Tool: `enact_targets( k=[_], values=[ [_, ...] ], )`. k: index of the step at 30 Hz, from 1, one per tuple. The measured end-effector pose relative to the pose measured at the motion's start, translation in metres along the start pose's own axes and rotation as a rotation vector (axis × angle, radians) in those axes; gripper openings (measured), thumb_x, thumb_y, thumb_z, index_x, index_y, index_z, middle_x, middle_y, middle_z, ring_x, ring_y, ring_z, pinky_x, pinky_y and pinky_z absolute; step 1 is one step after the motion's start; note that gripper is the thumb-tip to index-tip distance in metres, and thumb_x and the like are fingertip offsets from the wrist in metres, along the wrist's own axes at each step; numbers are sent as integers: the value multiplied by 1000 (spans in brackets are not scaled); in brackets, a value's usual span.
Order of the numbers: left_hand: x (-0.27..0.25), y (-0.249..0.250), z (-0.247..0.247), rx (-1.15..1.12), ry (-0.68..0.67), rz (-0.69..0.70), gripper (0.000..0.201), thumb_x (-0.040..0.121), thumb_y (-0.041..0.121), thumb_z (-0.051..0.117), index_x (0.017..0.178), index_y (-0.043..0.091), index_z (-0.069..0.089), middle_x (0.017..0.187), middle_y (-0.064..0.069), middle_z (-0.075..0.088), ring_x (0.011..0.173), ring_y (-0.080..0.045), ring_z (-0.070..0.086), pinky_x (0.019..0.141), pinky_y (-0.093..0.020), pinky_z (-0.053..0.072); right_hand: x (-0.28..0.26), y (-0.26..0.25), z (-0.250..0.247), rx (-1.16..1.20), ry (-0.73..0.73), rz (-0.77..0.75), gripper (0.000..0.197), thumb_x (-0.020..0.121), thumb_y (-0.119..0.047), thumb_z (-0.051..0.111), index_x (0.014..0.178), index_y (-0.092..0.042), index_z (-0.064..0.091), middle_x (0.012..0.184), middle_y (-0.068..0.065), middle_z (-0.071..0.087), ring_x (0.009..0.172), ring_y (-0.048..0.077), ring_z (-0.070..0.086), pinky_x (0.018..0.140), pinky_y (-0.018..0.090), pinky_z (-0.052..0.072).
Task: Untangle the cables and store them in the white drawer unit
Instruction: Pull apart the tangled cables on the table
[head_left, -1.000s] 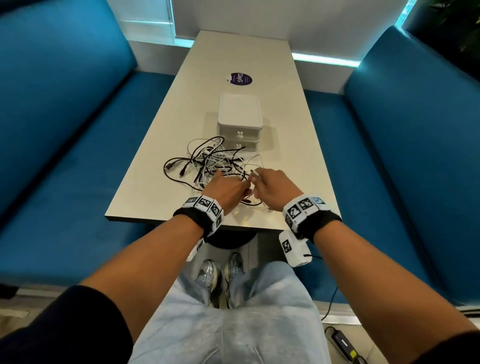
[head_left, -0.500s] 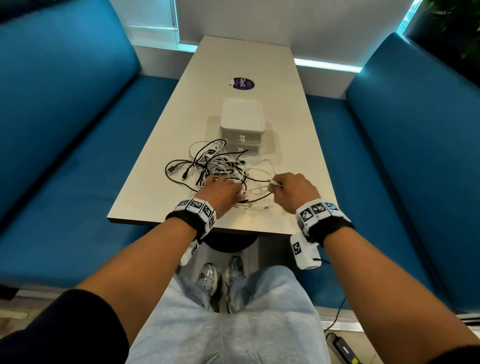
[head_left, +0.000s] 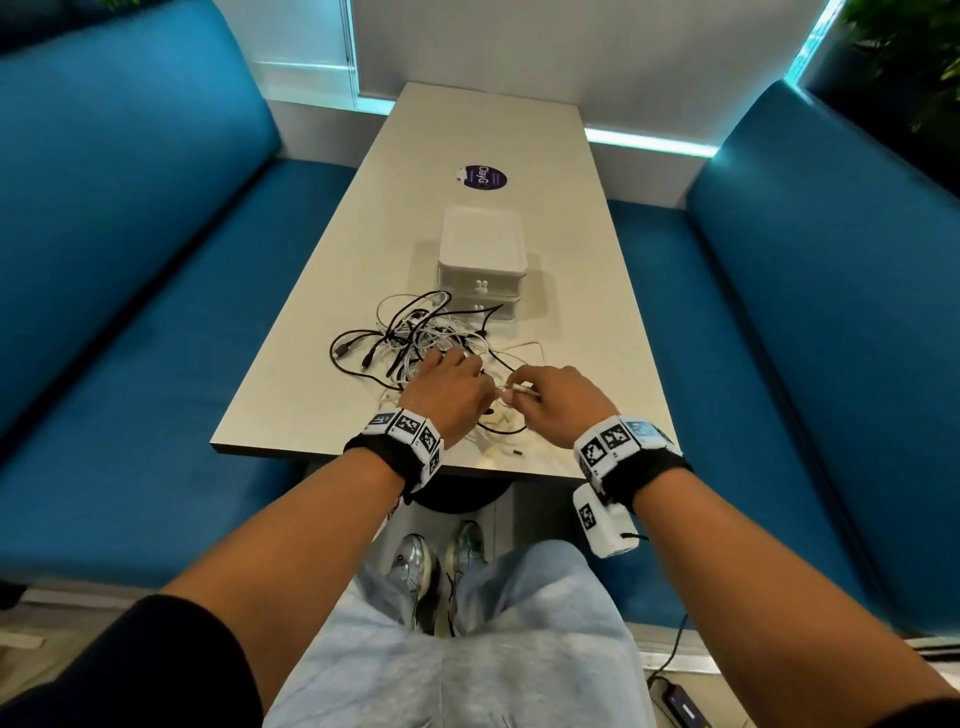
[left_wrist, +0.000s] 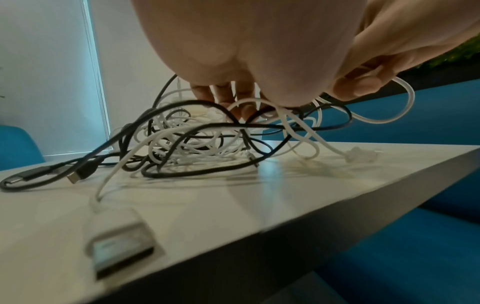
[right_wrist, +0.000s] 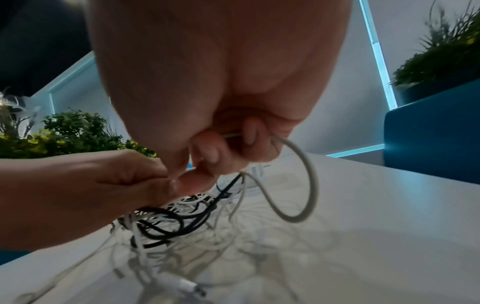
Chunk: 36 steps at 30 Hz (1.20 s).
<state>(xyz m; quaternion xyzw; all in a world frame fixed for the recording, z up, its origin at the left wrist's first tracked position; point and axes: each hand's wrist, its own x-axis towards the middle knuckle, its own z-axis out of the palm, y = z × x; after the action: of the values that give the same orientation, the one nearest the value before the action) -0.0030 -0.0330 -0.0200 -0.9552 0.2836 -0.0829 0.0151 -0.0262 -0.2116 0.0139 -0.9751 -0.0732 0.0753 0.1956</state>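
Near the pale table's (head_left: 597, 291) front edge, the right hand (head_left: 558, 402) pinches a thin white cable (right_wrist: 306, 181); the left hand (head_left: 449, 395) grips the tangled black-and-white cable pile (head_left: 415, 338).

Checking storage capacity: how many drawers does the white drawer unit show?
2. The upper drawer sits directly above the lower drawer, both closed, facing the cable tangle, which partly hides the lower one.

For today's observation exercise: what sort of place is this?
Probably a café or office lounge booth: blue upholstered benches flank a long pale table, with leafy green potted plants behind.
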Motion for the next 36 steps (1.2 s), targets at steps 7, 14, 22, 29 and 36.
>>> enact_targets(
  k=[7,14,22,29,36],
  values=[
    [1,-11,1,-57,-64,34,41,97,53,45,100,18,65,107,1,64,113,-24,50,99,-42,31,-2,-1,-3,65,105,6,27,92,-55,51,95,-29,58,80,2,65,78,26,61,70,39,52],
    [-12,-23,9,-11,-107,37,33,96,51,47,102,24,64,111,4,62,116,-22,50,108,-47,24,-8,48,-26,41,184,251,25,94,-49,50,92,-26,58,90,6,66,85,31,61,72,38,52],
    [0,2,2,-60,28,64,37,104,44,29,106,23,60,111,3,58,108,-22,52,98,-47,27,-2,43,-6,-188,134,364,25,98,-34,41,100,-19,60,99,11,65,83,33,61,68,34,48],
    [13,9,5,-61,-28,11,22,105,38,31,88,25,35,68,0,63,76,-27,60,94,-46,22,4,26,-8,93,285,79,30,99,-34,45,126,-22,50,125,5,65,105,30,64,86,40,52],
    [26,9,1,-66,-55,90,26,103,23,38,127,13,38,72,-1,63,69,-30,59,88,-42,33,26,10,-9,39,17,-85,22,97,-17,46,99,-16,68,101,7,71,94,26,62,77,31,45]
  ],
)
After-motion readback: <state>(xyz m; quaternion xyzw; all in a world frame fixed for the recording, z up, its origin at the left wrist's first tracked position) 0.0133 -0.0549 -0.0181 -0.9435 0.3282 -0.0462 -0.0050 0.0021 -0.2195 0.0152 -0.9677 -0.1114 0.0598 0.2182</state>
